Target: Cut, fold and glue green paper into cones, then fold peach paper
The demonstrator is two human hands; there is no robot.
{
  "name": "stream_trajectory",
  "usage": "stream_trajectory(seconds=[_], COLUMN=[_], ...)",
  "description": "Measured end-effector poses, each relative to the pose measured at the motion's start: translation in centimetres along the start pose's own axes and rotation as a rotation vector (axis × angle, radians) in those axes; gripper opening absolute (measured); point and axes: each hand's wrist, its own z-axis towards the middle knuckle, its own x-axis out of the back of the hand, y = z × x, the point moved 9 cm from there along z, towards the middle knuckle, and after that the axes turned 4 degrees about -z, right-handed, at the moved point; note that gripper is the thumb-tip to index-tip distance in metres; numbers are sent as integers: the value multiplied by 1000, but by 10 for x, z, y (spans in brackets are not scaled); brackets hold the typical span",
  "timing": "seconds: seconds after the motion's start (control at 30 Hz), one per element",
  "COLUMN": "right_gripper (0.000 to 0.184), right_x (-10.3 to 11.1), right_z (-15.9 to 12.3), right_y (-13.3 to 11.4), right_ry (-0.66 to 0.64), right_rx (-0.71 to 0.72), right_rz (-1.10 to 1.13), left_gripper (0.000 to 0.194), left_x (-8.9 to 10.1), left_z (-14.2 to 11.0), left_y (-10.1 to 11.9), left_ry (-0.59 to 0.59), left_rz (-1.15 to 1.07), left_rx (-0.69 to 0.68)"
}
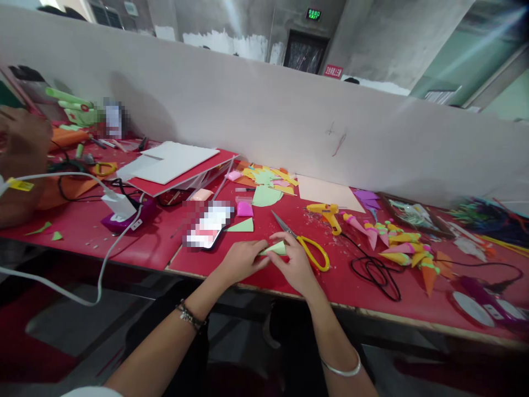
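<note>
Left hand [247, 260] and right hand [295, 263], fingers clamped on green paper [278, 249]; pinching too hard might crease it.

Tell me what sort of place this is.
Probably a craft workroom: light green paper is being held near yellow-handled scissors and a yellow glue gun on the red table. The exit sign beyond the partition suggests a public or work building.

1 head camera looks forward-down, apparently tilted.
</note>
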Motion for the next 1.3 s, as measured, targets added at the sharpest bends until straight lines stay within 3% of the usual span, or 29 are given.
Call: stream_trajectory(seconds=[0.3,0.97,1.1,1.17,1.23,1.3], right_gripper=[19,18,20,22,24,30], right_x=[0,8,38,75,118,144], right_z=[-4,-6,-10,-15,-22,-23], right_y=[10,36,53,76,104,129], right_ry=[-12,12,-26,75,190,257], right_rx=[-120,-248,-297,-403,-571,-662], right_rz=[126,267,105,-93,-444,-574], left_gripper=[32,33,33,33,32,32], left_x=[2,0,3,6,10,12], left_z=[-2,1,2,2,1,0], left_y=[2,-8,-14,-18,-21,-24], left_ry=[-58,8,23,47,64,78], left_rz=[-295,-125,-106,-91,-80,-75], left_rx=[4,96,126,147,168,196])
